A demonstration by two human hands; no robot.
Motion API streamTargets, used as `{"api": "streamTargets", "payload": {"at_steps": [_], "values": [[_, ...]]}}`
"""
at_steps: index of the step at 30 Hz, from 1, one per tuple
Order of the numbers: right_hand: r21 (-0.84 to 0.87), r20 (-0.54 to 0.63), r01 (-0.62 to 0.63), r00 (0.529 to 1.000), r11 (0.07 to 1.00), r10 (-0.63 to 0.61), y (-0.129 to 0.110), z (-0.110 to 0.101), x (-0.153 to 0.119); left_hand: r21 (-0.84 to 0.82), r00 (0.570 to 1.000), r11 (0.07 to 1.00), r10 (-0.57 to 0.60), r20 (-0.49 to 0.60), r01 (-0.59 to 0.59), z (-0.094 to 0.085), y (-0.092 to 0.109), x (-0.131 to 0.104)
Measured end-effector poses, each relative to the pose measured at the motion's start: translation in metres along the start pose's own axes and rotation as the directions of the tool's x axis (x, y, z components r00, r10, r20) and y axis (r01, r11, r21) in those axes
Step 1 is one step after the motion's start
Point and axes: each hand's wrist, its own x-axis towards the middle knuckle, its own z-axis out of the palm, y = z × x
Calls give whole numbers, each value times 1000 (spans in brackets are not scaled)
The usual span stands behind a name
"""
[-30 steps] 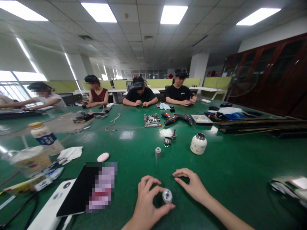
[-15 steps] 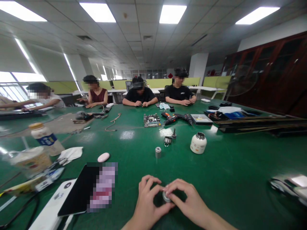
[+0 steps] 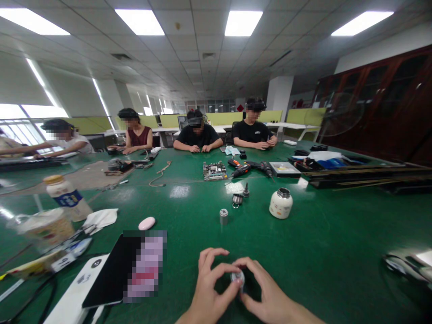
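Low at the front of the green table, my left hand (image 3: pixel 214 283) and my right hand (image 3: pixel 261 288) meet around a small round silvery metal part (image 3: pixel 237 276). My left thumb and index finger pinch it, and my right thumb and fingertips close on its other side. Most of its body is hidden by the fingers. Beyond the hands stands a small metal cylinder (image 3: pixel 223 217), upright. Farther off lie a metal cup-like piece with a ring (image 3: pixel 237 200) and a dark pointed fitting (image 3: pixel 246 191). To their right is a white open-necked jar (image 3: pixel 281 204).
On the left are a tablet (image 3: pixel 113 270), a white box (image 3: pixel 76 292), a pink oval object (image 3: pixel 146 223), a bottle (image 3: pixel 65 198) and a plastic cup (image 3: pixel 47 229). Toward the back lie a circuit board (image 3: pixel 215 171) and power drills (image 3: pixel 249 168). Several people sit across the table.
My left thumb has come up onto the top of the metal part, while my right fingers have moved off its top to its side. The view has shifted slightly.
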Motion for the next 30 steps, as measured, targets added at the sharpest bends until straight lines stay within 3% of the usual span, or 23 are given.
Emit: {"api": "streamTargets", "payload": {"at_steps": [4,6,9,11,14,19,22,30], "values": [[-87,50,-82,995,993,86,-7,1,4,7,998,1000,-9,-58,10,-2,-3,5],[-94,55,-102,993,990,108,-8,0,4,49,988,999,-13,-153,20,-4,-9,9],[-97,74,-115,990,989,123,-9,-2,2,194,953,972,-69,-296,131,-6,-22,13],[-95,81,-122,988,988,129,-10,-2,2,304,953,927,-134,-271,217,-5,-31,13],[-96,76,-130,988,987,137,-11,-3,2,406,965,881,-179,-190,243,-2,-37,12],[-109,80,-114,989,988,123,-9,-2,3,315,962,948,32,-270,57,-4,-27,8],[-107,70,-100,992,989,108,-6,-1,3,224,961,969,157,-228,-105,-3,-17,2],[-105,58,-55,996,993,62,-5,1,2,111,981,984,153,-121,-140,2,-9,-3]]}}
